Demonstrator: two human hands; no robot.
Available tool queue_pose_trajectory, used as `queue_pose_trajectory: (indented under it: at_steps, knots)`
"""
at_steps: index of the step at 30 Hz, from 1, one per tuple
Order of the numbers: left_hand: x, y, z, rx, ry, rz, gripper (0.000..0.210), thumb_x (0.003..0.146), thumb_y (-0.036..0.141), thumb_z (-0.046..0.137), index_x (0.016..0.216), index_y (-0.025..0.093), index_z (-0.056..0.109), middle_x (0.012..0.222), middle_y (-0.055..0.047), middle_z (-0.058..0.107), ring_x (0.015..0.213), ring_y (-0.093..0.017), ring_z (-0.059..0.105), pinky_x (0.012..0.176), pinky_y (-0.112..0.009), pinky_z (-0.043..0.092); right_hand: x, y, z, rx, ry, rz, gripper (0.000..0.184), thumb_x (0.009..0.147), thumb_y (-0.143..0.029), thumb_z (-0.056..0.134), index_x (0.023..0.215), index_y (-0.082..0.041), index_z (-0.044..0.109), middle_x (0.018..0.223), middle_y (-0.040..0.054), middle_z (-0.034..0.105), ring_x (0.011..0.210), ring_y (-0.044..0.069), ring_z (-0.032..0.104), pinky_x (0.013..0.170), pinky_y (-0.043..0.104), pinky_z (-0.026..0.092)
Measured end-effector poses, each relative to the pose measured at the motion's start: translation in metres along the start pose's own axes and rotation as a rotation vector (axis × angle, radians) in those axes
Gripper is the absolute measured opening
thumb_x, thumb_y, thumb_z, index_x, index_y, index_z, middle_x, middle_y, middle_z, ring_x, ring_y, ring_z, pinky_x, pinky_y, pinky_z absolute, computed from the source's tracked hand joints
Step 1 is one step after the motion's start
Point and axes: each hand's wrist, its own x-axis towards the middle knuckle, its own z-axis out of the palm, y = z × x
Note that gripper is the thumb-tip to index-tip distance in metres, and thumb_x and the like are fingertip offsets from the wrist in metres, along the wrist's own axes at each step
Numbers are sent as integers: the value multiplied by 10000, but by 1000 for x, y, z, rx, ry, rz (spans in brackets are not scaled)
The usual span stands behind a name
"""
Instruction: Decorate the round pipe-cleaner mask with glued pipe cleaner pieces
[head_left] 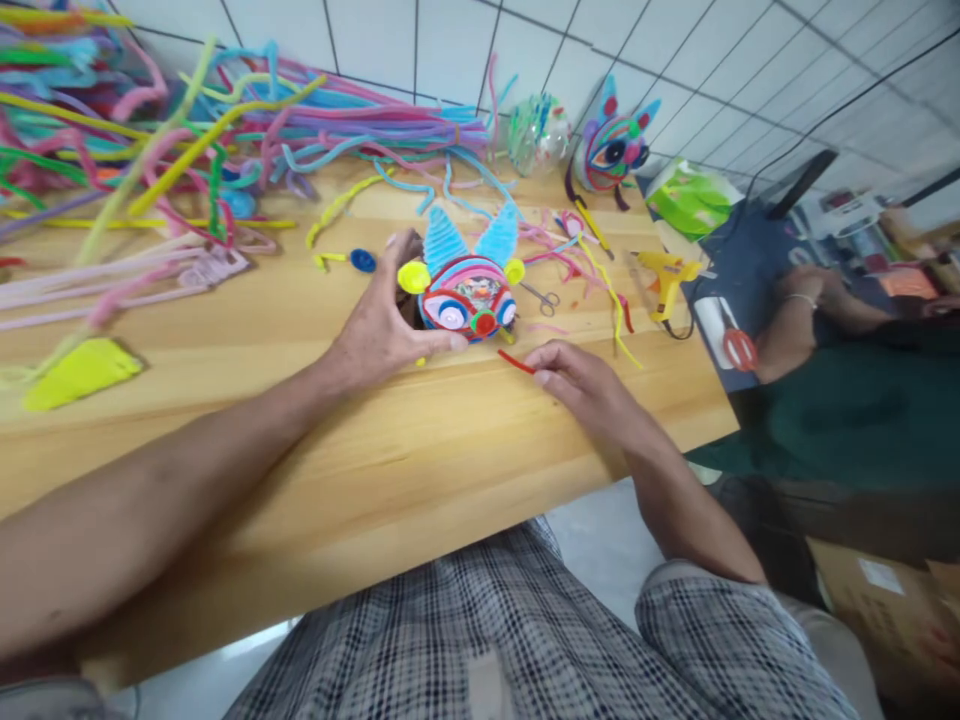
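Observation:
My left hand [382, 325] grips the left side of a colourful animal head [480, 285] made of pipe cleaners, with blue pointed ears, yellow side discs, swirled eyes and a red nose ringed in green. Its face is turned toward me, just above the wooden table [360, 440] or resting on it; which one I cannot tell. To its lower right, my right hand [577, 380] pinches a short red pipe cleaner [516, 361] between thumb and fingers. The red tip points at the head but stays apart from it. Small scissors [546, 298] lie just behind, on the right.
A heap of pipe cleaners [360, 115] covers the back left. A second animal head [611, 150] and a clear ball [536, 135] stand by the tiled wall. A yellow glue gun [666, 280] lies at right. Beyond the table, another person's hands [806, 290] are folded.

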Motion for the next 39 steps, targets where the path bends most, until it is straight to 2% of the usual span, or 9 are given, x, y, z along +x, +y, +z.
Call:
queue_pose_trajectory:
  at_steps: [3,6,11,14,17,21,26,29,39]
  knots:
    - [-2,5,-10,114,212,86,1440,723,1110,981,1827,330,484,1992,-160,502,1818,-526,521,1486,-742,478,5,-11,3,133,30,65,345,1088,-603,824,1020,-279,726,961,1,755,883,205,665,871,364,578]
    - [-11,27,-16,290,344,321,1141,871,1089,885,1701,348,631,1819,-113,649,1745,-487,573,1475,-753,440,11,-25,4,212,28,109,343,1009,-567,855,934,-275,690,864,-31,650,808,180,568,799,342,509]
    - [-34,64,4,618,-12,625,364,1140,697,873,1373,419,847,1271,-47,910,1139,-332,863,1003,-559,634,15,-53,7,298,-45,162,247,937,-467,808,862,-277,670,773,-50,571,736,164,479,725,328,431]
    - [-37,69,17,641,60,815,80,1223,414,843,1263,347,826,1035,9,899,885,-211,817,847,-423,565,14,-60,14,387,-58,212,207,905,-428,807,839,-272,688,743,-54,578,708,153,473,709,323,412]
    - [-34,69,21,639,164,940,135,1242,323,821,1122,276,778,903,26,844,735,-162,722,738,-383,491,13,-57,22,508,-47,237,228,904,-428,844,828,-264,705,717,-56,594,683,143,482,712,324,415]
    - [-34,73,21,701,162,898,263,1264,290,748,1003,259,742,829,25,784,696,-159,694,701,-368,476,10,-46,27,578,-10,175,287,968,-502,896,892,-266,750,728,-46,645,676,157,547,710,329,484]
    - [-36,78,22,644,181,859,299,1234,228,770,943,242,702,810,18,753,682,-157,672,664,-340,481,9,-36,27,57,353,-307,61,1077,-311,886,1133,-307,860,1039,17,853,863,200,765,805,365,639]
    - [-36,80,23,600,194,841,291,1238,239,777,957,238,700,806,18,747,677,-156,668,655,-342,475,11,-32,29,-303,509,-582,171,1125,-186,840,1203,-337,858,1027,14,881,926,230,834,856,399,684]
    - [-34,82,24,575,217,822,324,1283,276,735,964,237,690,773,26,721,654,-156,658,641,-339,474,18,-32,28,-575,535,-745,296,1144,-102,812,1333,-329,806,1101,38,892,984,252,862,873,409,715]
